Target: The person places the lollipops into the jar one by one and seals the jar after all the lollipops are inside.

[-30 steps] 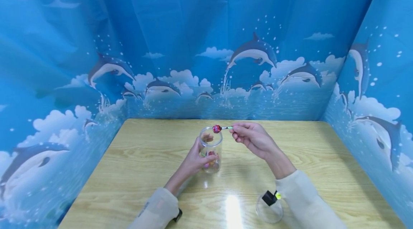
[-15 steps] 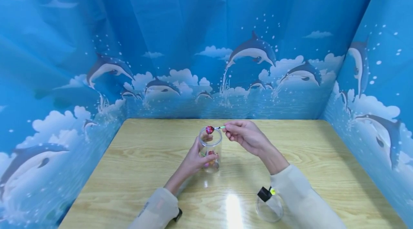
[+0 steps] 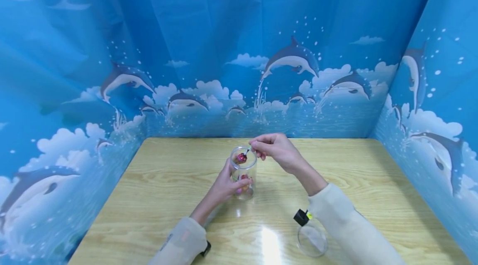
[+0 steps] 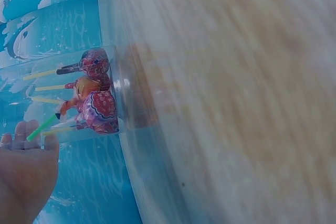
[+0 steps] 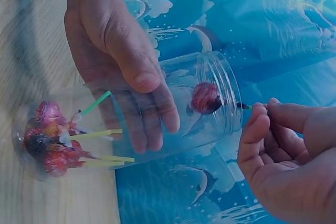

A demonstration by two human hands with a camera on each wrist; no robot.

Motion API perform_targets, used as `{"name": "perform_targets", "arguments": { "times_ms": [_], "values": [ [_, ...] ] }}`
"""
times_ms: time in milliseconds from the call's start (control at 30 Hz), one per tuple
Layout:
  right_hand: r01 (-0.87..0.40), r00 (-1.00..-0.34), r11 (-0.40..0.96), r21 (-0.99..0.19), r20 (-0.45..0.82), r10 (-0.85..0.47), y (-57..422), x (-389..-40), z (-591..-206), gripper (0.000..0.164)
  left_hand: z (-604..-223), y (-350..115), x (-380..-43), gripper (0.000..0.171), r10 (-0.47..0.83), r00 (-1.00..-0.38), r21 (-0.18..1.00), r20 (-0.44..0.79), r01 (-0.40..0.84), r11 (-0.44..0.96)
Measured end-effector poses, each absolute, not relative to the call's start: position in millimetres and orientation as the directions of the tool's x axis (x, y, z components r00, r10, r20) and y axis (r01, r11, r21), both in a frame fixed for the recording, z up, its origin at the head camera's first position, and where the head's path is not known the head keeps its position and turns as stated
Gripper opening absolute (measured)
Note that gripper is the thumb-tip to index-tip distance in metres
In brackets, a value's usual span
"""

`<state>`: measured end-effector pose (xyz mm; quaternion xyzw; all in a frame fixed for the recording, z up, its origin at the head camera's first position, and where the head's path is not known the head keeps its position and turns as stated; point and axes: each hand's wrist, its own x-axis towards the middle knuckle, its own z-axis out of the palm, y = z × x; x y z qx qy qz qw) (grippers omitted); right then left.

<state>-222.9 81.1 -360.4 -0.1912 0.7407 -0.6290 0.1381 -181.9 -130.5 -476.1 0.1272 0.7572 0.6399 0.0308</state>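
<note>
A clear plastic jar (image 3: 252, 173) stands upright on the table, its mouth uncovered. My left hand (image 3: 225, 184) grips the jar round its side, thumb in front and fingers behind. Several wrapped lollipops (image 4: 100, 111) lie at the jar's bottom, heads down, with yellow and green sticks pointing up. My right hand (image 3: 275, 150) pinches one red-wrapped lollipop (image 5: 205, 98) by the end of its stick, right at the jar's rim. That lollipop's head hangs inside the mouth, above the others.
A round clear lid (image 3: 312, 240) lies on the wooden table (image 3: 168, 173) near the right forearm. A small black wrist camera (image 3: 301, 217) on the right wrist overlaps the lid's far edge. A blue dolphin-print curtain (image 3: 224, 49) encloses the table's back and sides.
My right hand has moved left and tipped the lollipop head-down, from over the rim into the jar's mouth. The left hand and jar stay in place.
</note>
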Motion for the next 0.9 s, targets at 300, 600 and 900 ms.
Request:
{"name": "perform_targets", "arguments": {
  "times_ms": [300, 600, 900],
  "values": [
    [-0.239, -0.872, 0.264, -0.935, 0.088, -0.481, 72.4, -222.2, -353.9, 0.029, -476.5, -131.0, -182.6, 0.087, 0.244, -0.961, 0.977, 0.128, 0.165, 0.135],
    [-0.260, -0.855, 0.230, -0.938, 0.112, -0.507, 72.7, -222.3, -349.2, 0.029, -478.8, -130.2, -184.5, 0.083, 0.233, -0.950, 0.960, 0.209, 0.245, 0.138],
    [-0.219, -0.888, 0.260, -0.940, 0.081, -0.454, 97.7, -215.3, -357.7, 0.032, -478.8, -131.5, -184.5, 0.081, 0.233, -0.950, 0.961, 0.208, 0.244, 0.134]
  ]
}}
